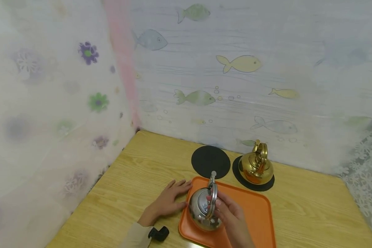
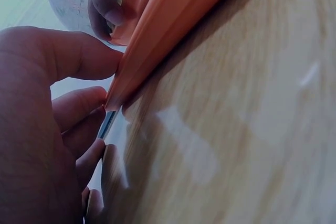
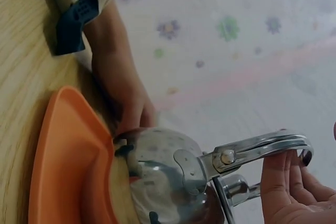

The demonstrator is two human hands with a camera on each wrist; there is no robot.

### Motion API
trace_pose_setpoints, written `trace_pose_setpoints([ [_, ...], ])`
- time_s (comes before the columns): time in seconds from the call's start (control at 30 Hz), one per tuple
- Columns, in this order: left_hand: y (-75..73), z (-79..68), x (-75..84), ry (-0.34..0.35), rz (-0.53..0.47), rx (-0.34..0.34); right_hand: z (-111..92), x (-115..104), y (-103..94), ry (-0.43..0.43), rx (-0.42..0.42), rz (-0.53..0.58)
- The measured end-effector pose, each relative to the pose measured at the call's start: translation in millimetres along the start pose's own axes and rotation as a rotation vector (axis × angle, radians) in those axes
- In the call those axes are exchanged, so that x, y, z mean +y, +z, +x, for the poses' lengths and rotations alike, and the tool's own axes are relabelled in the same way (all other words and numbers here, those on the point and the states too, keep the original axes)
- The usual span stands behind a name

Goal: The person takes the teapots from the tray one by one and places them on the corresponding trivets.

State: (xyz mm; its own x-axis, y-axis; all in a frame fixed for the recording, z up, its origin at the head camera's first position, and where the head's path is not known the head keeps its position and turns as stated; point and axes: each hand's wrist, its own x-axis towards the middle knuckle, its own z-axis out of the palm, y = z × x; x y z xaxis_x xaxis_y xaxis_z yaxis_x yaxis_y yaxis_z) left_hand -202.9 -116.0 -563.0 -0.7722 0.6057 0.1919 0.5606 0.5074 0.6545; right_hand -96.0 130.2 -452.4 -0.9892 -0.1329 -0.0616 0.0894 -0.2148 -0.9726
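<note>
Nearest the camera, the right hand (image 1: 230, 215) comes in from the near side, its fingers curled round the arched metal handle (image 1: 215, 191) of a round, polished silver kettle (image 1: 199, 217). Beneath spreads the pale wood-grain tabletop (image 1: 133, 172), and on it a rectangular orange tray (image 1: 257, 220) with a raised rim. The silver kettle is over the left part of the tray; whether its base touches is hard to tell. It looks stiff and slick, probably light unless filled, though its contents are hidden; the handle seems the surest hold, while the smooth belly would likely slip and could dent. Its capped spout (image 1: 213, 176) points to the far side, slightly right, and the handle's long axis runs near to far in line with it. The left hand (image 1: 170, 199) lies at the tray's left rim, fingers extended and slightly apart, thumb and forefinger touching the orange edge without gripping. Far right, a shiny gold metal kettle (image 1: 251, 170) stands on a flat, round black mat (image 1: 268, 186); left of it lies a bare matching black mat (image 1: 210, 162). Smallest is a black plastic wrist device (image 1: 159, 234) at the left cuff.
</note>
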Motion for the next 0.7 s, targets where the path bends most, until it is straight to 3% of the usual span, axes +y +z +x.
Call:
trace_pose_setpoints([
  [0.33, -0.8, -1.1, -0.3, -0.011, 0.000, -0.004, 1.4, -1.0, 1.4, 0.038, 0.029, 0.000],
  [0.7, -1.7, -0.7, 1.0, 0.049, 0.005, 0.014, 6.1, -0.8, 6.2, 0.051, 0.132, -0.075],
])
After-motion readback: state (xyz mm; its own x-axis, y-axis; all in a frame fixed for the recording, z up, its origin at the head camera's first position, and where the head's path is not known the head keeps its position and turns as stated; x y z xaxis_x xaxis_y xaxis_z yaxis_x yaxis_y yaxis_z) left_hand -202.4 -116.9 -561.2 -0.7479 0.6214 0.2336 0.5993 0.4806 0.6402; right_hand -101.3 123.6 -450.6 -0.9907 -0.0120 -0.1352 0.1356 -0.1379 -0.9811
